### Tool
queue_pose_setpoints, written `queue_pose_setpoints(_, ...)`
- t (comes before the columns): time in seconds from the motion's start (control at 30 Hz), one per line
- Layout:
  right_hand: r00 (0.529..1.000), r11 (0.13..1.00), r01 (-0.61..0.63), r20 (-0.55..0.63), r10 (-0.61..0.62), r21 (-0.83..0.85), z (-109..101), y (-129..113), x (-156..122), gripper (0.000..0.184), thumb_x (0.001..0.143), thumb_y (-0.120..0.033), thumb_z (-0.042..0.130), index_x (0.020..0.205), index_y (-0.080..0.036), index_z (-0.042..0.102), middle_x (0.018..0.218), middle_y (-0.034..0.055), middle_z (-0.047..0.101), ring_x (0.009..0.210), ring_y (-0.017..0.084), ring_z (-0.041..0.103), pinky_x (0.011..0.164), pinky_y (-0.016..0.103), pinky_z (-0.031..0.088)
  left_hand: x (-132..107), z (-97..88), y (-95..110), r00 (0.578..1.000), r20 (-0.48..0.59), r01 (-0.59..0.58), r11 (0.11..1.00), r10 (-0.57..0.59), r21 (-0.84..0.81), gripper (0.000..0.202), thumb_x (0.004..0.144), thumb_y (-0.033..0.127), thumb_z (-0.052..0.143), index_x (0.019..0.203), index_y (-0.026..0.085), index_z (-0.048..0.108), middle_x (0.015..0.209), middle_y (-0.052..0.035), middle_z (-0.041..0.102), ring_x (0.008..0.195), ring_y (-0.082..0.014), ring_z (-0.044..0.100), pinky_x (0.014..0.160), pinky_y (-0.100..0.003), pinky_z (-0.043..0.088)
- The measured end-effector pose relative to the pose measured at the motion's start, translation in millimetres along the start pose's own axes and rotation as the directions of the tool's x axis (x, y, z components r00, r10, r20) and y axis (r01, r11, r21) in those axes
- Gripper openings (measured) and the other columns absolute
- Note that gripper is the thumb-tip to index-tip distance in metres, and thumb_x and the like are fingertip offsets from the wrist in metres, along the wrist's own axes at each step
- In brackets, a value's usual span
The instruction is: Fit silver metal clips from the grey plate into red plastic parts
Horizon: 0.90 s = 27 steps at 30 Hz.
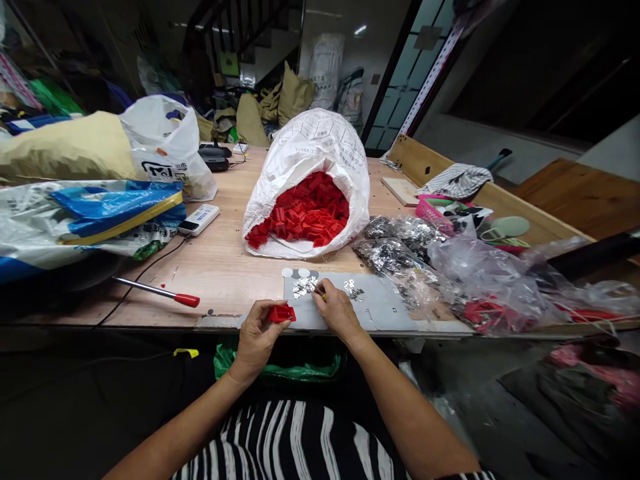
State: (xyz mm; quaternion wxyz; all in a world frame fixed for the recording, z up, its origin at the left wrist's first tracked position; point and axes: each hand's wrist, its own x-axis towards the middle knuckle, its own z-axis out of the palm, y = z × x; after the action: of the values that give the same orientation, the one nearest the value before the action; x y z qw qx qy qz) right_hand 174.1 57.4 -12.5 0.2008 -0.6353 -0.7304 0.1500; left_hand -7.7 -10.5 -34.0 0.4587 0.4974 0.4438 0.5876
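Near the table's front edge, my left hand point(259, 337) is closed around a small red plastic part point(281, 313), box-like with an open side. My right hand point(334, 308) is over a grey mat point(380, 308), its fingers pinched together at a pile of small shiny metal pieces point(303, 287). A bit of yellow shows at those fingertips; what they hold is too small to make out. A second, smaller group of metal pieces point(353, 290) lies right of that hand. Behind both hands, a white woven sack point(320, 137) lies open toward me, full of red plastic parts point(313, 210).
Clear bags of metal pieces point(395, 257) and a crumpled plastic bag point(493, 273) lie at right. A red-handled metal rod point(187, 300), a white power strip point(200, 219) and large bags point(90, 213) are at left. A green-lined bin point(305, 372) stands below the table edge.
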Motion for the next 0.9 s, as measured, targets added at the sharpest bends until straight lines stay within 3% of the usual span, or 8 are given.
queue_pose_setpoints(0.17,0.999,0.947,0.026,0.014,-0.032,0.322,-9.2,4.1,-11.1,0.009,0.082,-0.027,0.051,0.086,-0.021,0.056,0.081,0.0014,0.062,0.075,0.017,0.056,0.07,0.028,0.039,2.1,3.9,5.9,0.992,0.052,0.125,0.976,-0.118,-0.178,0.031,0.075,0.021,0.071,0.099,0.02,0.052,0.11,-0.0054,0.065,0.096,-0.017,0.063,0.087,-0.034,0.052)
queue_pose_setpoints(0.37,0.968,0.753,-0.082,0.231,-0.095,0.653,-11.8,-6.9,-29.3,0.018,0.08,-0.034,0.056,0.088,-0.019,0.062,0.071,-0.002,0.056,0.061,0.011,0.048,0.058,0.023,0.038,0.8,7.3,8.1,0.996,0.074,0.066,0.988,-0.056,-0.136,0.032,0.075,0.022,0.069,0.105,0.02,0.058,0.108,-0.0043,0.064,0.097,-0.0164,0.061,0.089,-0.03,0.05)
queue_pose_setpoints(0.5,0.963,0.692,-0.121,0.253,-0.092,0.712,-7.1,-13.3,-37.6,0.019,0.079,-0.034,0.06,0.091,-0.02,0.059,0.074,-0.0029,0.057,0.058,0.009,0.046,0.055,0.022,0.036,-1.9,8.2,9.2,0.995,0.1,0.024,0.997,-0.017,-0.072,0.034,0.077,0.023,0.067,0.11,0.021,0.061,0.108,-0.0044,0.064,0.099,-0.0181,0.062,0.089,-0.031,0.051)
queue_pose_setpoints(0.73,0.969,0.691,-0.15,0.244,-0.039,0.707,-3.5,-15.3,-41.9,0.019,0.076,-0.033,0.063,0.088,-0.021,0.056,0.072,-0.0031,0.059,0.063,0.011,0.051,0.06,0.023,0.04,-6.2,9.0,8.0,0.981,0.182,-0.079,0.996,0.069,0.048,0.035,0.078,0.02,0.064,0.113,0.022,0.064,0.113,-0.0067,0.063,0.109,-0.0219,0.059,0.098,-0.036,0.046)
queue_pose_setpoints(0.9,0.957,0.65,-0.207,0.289,-0.021,0.731,-4.9,-14.0,-44.2,0.025,0.078,-0.041,0.063,0.088,-0.021,0.053,0.068,-0.0035,0.058,0.051,0.008,0.045,0.048,0.021,0.036,-5.9,10.8,9.2,0.98,0.182,0.101,0.993,-0.087,-0.069,0.041,0.079,0.025,0.065,0.12,0.024,0.06,0.113,-0.0051,0.066,0.105,-0.0202,0.061,0.097,-0.035,0.047)
